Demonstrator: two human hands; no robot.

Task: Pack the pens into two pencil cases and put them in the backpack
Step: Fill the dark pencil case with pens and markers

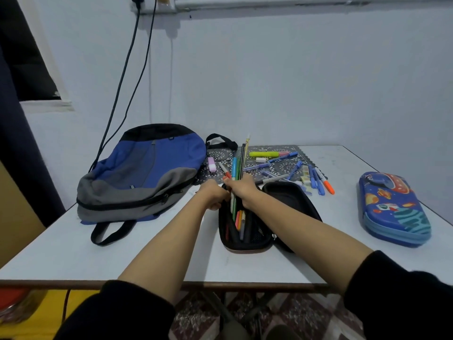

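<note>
The step in hand looks like loading a fistful of pens into the black pencil case (245,247), which lies open on the worktop (73,241) in the near middle, its lid (289,200) folded out to the right. The right hand (241,190) is closed around a bundle of pens (239,163) at the case's far end; their upper ends stick out towards the far wall and their lower ends reach down among the pens already lying in the case. The left hand (213,195) has its fingers curled on the far left rim of the case, seemingly steadying it. To do this well, the bundle should be tipped flat and lengthwise so every tip clears the rim, with the left hand keeping the case from sliding. The longest pieces may overhang and block the zip, so they want checking first. More loose pens (282,163) lie scattered on the patterned mat (269,147) beyond. The blue pencil case (394,209) sits closed at the right edge, and the backpack (142,173) lies flat at the left, apparently zipped.
</note>
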